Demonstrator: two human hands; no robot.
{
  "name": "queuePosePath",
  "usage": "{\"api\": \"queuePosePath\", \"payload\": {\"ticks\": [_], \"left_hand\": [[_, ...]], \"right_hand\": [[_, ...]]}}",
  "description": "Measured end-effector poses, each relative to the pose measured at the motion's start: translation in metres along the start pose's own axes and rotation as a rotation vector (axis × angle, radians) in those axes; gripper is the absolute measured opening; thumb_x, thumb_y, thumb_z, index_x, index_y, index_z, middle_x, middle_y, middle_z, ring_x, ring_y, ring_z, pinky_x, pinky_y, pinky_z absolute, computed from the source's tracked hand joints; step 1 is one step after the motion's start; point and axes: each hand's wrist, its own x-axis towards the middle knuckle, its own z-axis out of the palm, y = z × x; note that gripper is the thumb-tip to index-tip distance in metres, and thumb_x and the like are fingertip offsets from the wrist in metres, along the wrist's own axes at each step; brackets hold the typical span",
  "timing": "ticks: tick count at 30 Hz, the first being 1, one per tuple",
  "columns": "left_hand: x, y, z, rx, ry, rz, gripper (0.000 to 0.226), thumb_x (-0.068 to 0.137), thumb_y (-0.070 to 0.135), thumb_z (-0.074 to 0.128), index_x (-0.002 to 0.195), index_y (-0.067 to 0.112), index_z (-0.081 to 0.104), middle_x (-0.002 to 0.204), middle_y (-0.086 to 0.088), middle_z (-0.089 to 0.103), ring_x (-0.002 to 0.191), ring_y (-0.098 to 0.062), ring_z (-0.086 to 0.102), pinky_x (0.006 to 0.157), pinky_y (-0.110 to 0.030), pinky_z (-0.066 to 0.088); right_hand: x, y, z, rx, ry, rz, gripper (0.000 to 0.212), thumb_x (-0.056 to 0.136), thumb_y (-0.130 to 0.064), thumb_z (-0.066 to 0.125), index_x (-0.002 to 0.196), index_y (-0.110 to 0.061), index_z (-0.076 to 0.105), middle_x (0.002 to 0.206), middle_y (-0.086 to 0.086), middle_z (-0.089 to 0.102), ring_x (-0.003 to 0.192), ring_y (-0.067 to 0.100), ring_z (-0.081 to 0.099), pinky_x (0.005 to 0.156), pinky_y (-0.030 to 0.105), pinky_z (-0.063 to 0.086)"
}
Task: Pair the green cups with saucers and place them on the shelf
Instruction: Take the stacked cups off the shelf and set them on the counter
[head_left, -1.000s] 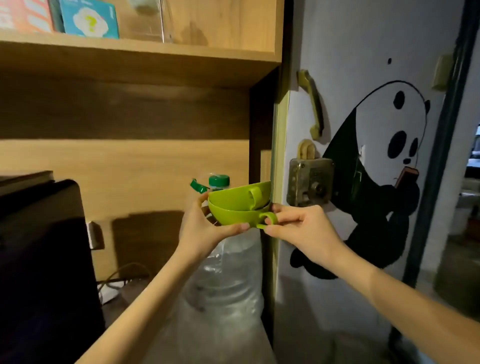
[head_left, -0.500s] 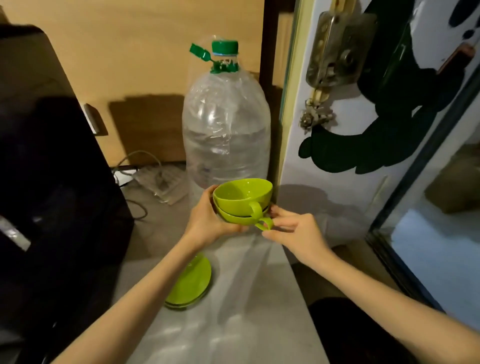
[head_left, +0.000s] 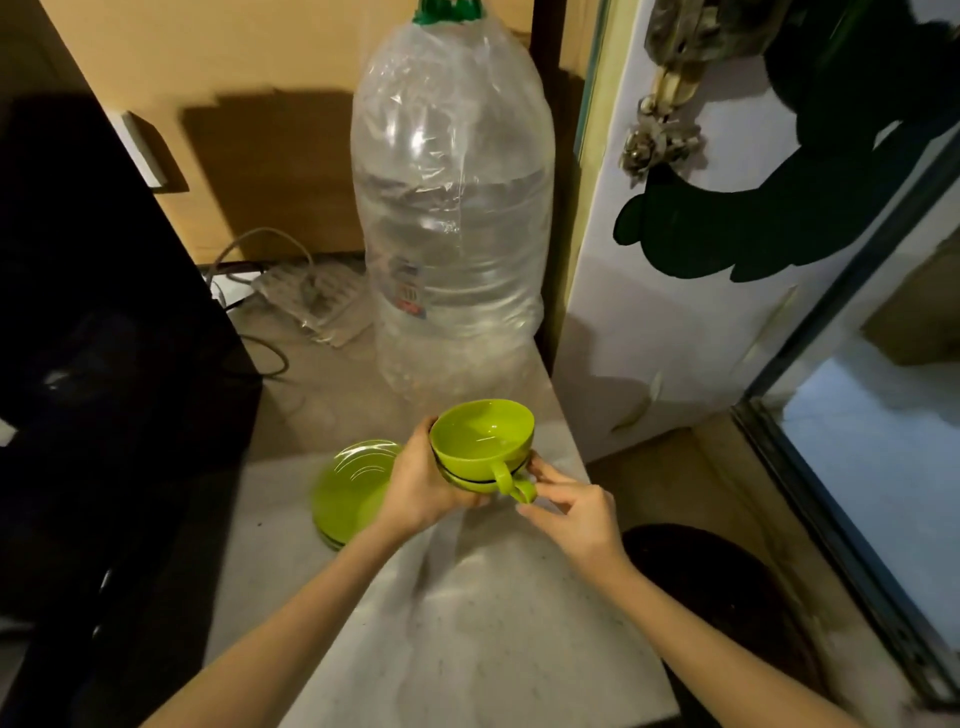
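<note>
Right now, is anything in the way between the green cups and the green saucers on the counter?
Nothing visible blocks it. The stacked cups are held above the counter, and the saucers lie just left of them, partly behind the left hand. The big water bottle stands farther back.

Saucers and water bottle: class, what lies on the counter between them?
Head view: nothing; bare counter separates the saucers from the bottle. The left hand holding the cups is nearby.
</note>
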Motion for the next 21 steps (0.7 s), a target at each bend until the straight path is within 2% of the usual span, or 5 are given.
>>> {"api": "queuePosePath", "payload": {"ticks": [4,7,11,16,21], "left_hand": [[0.001,-0.007,0.006,0.064,-0.007,-0.007,0.113,0.031,0.042,0.086,0.128,0.009,0.038,0.121,-0.007,0.06,0.111,-0.023,0.057,0.08,-0.02,0.039],[0.002,-0.012,0.01,0.074,0.0,0.001,0.109,0.035,0.032,0.09,0.128,0.008,0.038,0.123,-0.009,0.06,0.11,-0.02,0.057,0.076,-0.013,0.034],[0.002,-0.014,0.015,0.06,0.004,-0.018,0.115,0.029,0.047,0.08,0.129,0.009,0.038,0.119,-0.003,0.059,0.103,-0.008,0.05,0.077,-0.011,0.033],[0.001,-0.021,0.019,0.083,0.026,-0.022,0.115,0.029,0.05,0.079,0.128,0.008,0.038,0.123,-0.008,0.059,0.108,-0.018,0.056,0.075,-0.01,0.033],[0.006,-0.02,0.02,0.111,0.031,-0.018,0.11,0.039,0.027,0.092,0.131,0.007,0.035,0.126,-0.01,0.056,0.115,-0.025,0.055,0.076,-0.01,0.032]], "right_hand": [[-0.003,0.013,0.008,-0.007,0.019,-0.01,0.032,0.072,-0.001,0.073,0.103,-0.002,0.067,0.121,-0.001,0.053,0.095,-0.03,0.046,0.083,-0.004,0.036],[-0.004,0.02,0.012,-0.014,0.036,0.026,0.036,0.072,-0.001,0.072,0.107,0.001,0.064,0.124,0.003,0.054,0.106,-0.014,0.046,0.093,0.002,0.037],[-0.004,0.023,0.014,-0.036,0.007,0.049,0.04,0.074,0.0,0.07,0.113,-0.001,0.061,0.125,0.0,0.05,0.111,-0.002,0.049,0.103,0.022,0.041],[-0.002,0.03,0.012,-0.011,0.002,0.066,0.041,0.076,0.007,0.065,0.116,0.005,0.056,0.127,0.003,0.048,0.101,-0.015,0.053,0.084,-0.003,0.038],[0.001,0.029,0.011,-0.082,-0.014,0.035,0.024,0.072,0.003,0.07,0.097,0.001,0.071,0.126,0.004,0.051,0.117,0.015,0.052,0.09,-0.001,0.037]]}}
